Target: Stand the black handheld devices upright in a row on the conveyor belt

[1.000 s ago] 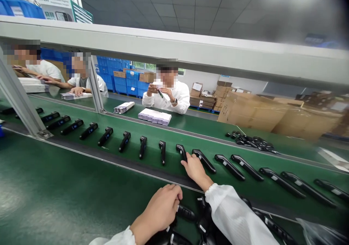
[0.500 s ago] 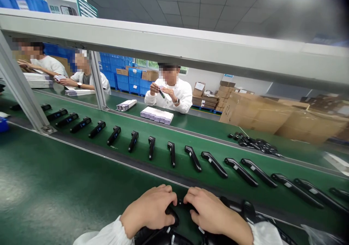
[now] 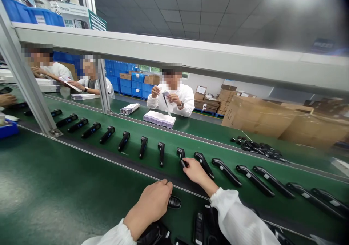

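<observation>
A green worktop [image 3: 81, 179] spreads before you in a workshop, with a green belt [image 3: 170, 148] along its far edge. Closest to you, black gadgets [image 3: 198, 226] lie in a loose heap between your forearms, at the worktop's near edge. Just past them, your left hand [image 3: 152, 202] curls over one end of a second gadget [image 3: 175, 202]; I can't tell whether its fingers grip it or only rest there. Your right hand [image 3: 195, 171] reaches past the far edge and pinches the lower end of a black gadget [image 3: 180, 153] towards the belt's near edge, in line with the row [image 3: 124, 141]. A light pinch should be enough; a raised wrist would spare the heap from your right sleeve [image 3: 241, 212], and your knuckles need care around the neighbour [image 3: 204, 165] just to the right. Past the belt's far edge lie white boxes [image 3: 159, 119] and black cords [image 3: 259, 149], then a co-worker [image 3: 187, 100] and brown cartons [image 3: 256, 112].
</observation>
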The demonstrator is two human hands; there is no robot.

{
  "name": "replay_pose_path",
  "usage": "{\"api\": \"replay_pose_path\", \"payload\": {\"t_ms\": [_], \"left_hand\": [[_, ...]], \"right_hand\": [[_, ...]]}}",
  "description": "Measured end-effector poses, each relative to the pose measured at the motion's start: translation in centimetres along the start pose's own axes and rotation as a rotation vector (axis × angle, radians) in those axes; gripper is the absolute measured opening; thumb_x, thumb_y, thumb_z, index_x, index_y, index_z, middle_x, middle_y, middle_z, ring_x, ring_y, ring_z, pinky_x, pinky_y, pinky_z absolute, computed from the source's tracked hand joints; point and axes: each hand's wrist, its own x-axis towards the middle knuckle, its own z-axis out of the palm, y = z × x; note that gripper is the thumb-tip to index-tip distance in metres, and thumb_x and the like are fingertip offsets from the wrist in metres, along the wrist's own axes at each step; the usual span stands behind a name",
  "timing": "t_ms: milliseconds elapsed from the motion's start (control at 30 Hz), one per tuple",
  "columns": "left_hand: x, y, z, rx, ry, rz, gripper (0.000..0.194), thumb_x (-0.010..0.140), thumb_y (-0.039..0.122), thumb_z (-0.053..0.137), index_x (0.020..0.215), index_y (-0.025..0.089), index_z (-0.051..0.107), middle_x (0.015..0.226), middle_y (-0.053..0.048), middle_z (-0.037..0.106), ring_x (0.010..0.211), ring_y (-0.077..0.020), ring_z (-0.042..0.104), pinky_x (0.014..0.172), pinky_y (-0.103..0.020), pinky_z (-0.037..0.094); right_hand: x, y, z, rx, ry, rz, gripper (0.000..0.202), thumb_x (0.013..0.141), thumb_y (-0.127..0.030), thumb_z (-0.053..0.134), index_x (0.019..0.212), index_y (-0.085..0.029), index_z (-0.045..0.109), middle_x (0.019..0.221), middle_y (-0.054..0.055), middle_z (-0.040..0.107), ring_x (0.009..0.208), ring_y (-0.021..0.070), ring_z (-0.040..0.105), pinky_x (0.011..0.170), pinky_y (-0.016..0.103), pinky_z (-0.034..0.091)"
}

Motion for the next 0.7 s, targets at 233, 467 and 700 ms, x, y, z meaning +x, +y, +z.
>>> {"api": "replay_pose_path", "payload": {"t_ms": [233,467,700], "left_hand": [[0.6,-0.8,0.6,-0.18,0.063,-0.082,0.022,0.093,0.013,0.035,0.094,0.021,0.056,0.087,-0.008,0.066,0.072,-0.0259,0.063,0.064,-0.034,0.041],[1.6,-1.0,1.2,-0.579,0.087,-0.155,0.013,0.091,0.018,0.042,0.09,0.024,0.053,0.068,0.002,0.058,0.069,-0.0196,0.059,0.067,-0.03,0.044],[2.5,-1.1,2.3,-1.03,0.079,-0.349,0.013,0.083,0.015,0.041,0.093,0.019,0.05,0.067,0.004,0.053,0.049,-0.011,0.051,0.045,-0.022,0.043]], "right_hand": [[-0.4,0.9,1.9,-0.196,0.052,0.148,0.064,0.08,0.002,0.042,0.144,0.0,0.041,0.117,0.026,0.064,0.112,0.0339,0.06,0.093,0.039,0.042],[-0.6,2.0,1.6,-0.391,0.06,0.145,0.058,0.088,-0.002,0.041,0.146,0.001,0.038,0.121,0.025,0.062,0.115,0.0325,0.057,0.096,0.04,0.042],[-5.4,-0.7,-2.7,0.023,0.037,-0.214,0.046,0.092,-0.016,0.043,0.137,-0.023,0.055,0.139,0.01,0.053,0.119,0.0249,0.055,0.094,0.037,0.048]]}}
